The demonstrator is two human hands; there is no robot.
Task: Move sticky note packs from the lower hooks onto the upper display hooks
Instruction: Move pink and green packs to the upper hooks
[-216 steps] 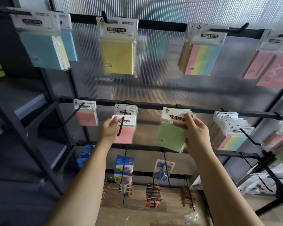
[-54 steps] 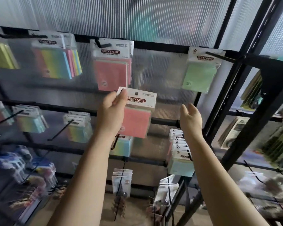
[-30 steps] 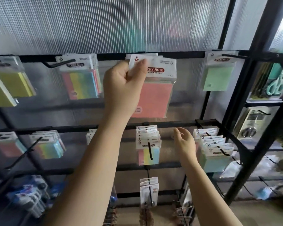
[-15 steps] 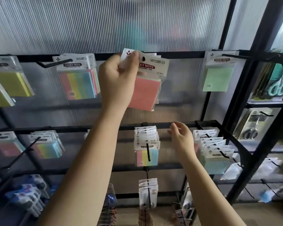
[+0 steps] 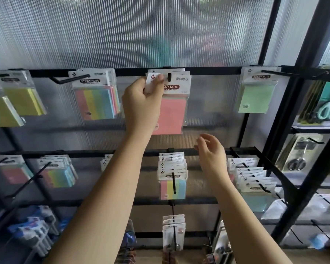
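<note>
At the rack's top rail [image 5: 133, 71], the left hand [image 5: 141, 103] pinches a pink sticky note pack [image 5: 171, 103] by its header to thread it onto an upper hook [image 5: 169, 77], while the right hand [image 5: 211, 155] hovers loose-fingered and empty near the middle rail [image 5: 84, 152].

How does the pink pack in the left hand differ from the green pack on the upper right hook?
The pink pack is gripped at its header by the left hand; the green pack hangs untouched. Pink has other packs behind it; green appears to hang alone. Both are on the upper rail with white STICKY NOTE headers.
</note>
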